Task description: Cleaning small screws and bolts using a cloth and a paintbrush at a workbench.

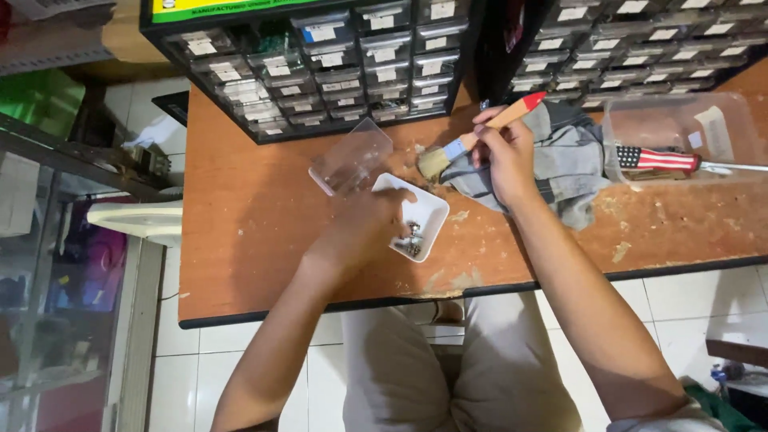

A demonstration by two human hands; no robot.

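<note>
- The left hand (pixel 364 228) lies on the table (pixel 248 232) with its fingers curled over the near-left edge of a small white tray (pixel 428 210); it touches the tray, but whether the fingers pinch it I cannot tell.
- In the tray, at its 6 o'clock corner, sits a little heap of small metal parts (pixel 411 238).
- The right hand (pixel 506 156) is closed around the wooden handle of a brush (pixel 472 140), at about 1 o'clock from the tray.
- The brush is tilted: its red handle tip points to 2 o'clock, its pale bristles to 8 o'clock, and the bristles hang just beside the far corner of the tray.
- A clear plastic lid (pixel 352 158) lies at 11 o'clock from the tray, just beside it.
- A grey cloth (pixel 564 164) is bunched under and to the right of the right hand.
- At 3 o'clock from the cloth stands a clear box (pixel 724 120); a screwdriver (pixel 664 159) with a striped red, white and blue handle lies across it, shaft pointing to 3 o'clock.
- Two black drawer cabinets (pixel 320 64) stand along the far edge of the table, at 12 o'clock.
- The person sits with knees below the table's near edge.
</note>
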